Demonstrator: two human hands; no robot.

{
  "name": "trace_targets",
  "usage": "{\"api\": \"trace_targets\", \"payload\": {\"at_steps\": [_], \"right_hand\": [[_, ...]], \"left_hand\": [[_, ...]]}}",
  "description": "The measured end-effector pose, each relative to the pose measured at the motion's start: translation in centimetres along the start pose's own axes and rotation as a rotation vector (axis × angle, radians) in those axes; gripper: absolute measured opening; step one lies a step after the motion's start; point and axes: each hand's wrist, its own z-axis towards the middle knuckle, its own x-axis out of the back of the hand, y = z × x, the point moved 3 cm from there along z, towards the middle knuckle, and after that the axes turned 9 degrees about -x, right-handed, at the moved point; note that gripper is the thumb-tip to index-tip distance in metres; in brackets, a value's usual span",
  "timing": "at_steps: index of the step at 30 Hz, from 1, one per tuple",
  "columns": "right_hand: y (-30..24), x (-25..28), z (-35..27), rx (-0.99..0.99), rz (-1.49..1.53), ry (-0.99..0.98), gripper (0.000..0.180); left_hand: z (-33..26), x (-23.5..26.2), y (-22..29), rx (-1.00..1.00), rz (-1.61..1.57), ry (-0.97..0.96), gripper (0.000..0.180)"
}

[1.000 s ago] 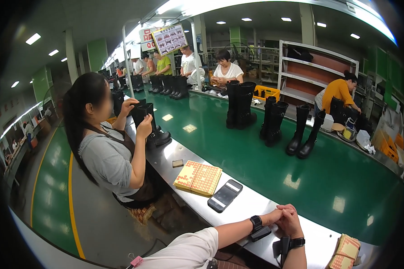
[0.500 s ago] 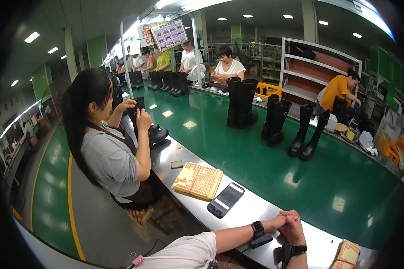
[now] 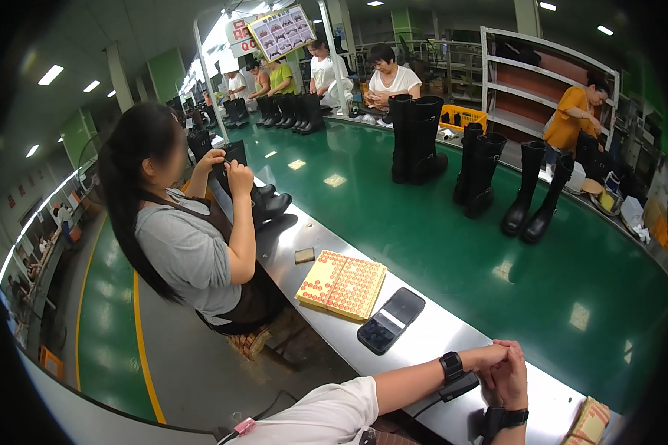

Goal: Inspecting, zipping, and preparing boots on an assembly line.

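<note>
My left hand (image 3: 490,357) and my right hand (image 3: 512,381) are clasped together over the metal edge (image 3: 453,334) of the work line. Their fingers wrap round each other, and no object shows between them. Each wrist wears a black band with a small device; a black box on a cable (image 3: 459,387) lies by my left wrist. Left of my hands, a black phone (image 3: 392,320) rests on the metal. Past it lies a stack of yellow sheets with red dots (image 3: 341,285), tied with a band. A second bundle (image 3: 590,423) sits to the right of my hands.
Several pairs of black boots (image 3: 419,141) stand on the green belt (image 3: 393,237). A co-worker in a grey shirt (image 3: 185,252) sits at left, both hands on a boot. Beside the yellow stack lies a small brown block (image 3: 304,256). Other people work along the far side.
The view has shifted, so the belt, boots and phone sit differently in the picture. My hands stay clasped. The co-worker at left still handles the boot.
</note>
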Motion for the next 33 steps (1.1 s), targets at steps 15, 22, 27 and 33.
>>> {"api": "trace_targets", "payload": {"at_steps": [15, 22, 27, 33], "right_hand": [[-0.1, -0.9, -0.6, 0.034, -0.017, 0.015, 0.032], [-0.6, -0.7, -1.3, 0.067, -0.088, 0.017, 0.030], [0.2, 1.2, -0.2, -0.180, -0.075, 0.004, 0.028], [-0.8, -0.4, 1.2, 0.059, -0.330, -0.046, 0.030]], "left_hand": [[0.2, 0.2, -2.0, -0.061, 0.060, -0.027, 0.033], [1.3, -0.2, -3.2, -0.092, 0.038, -0.023, 0.031], [-0.1, 0.8, 0.0, -0.085, -0.036, -0.088, 0.034], [-0.9, 1.1, 2.0, -0.082, -0.021, -0.018, 0.035]]}}
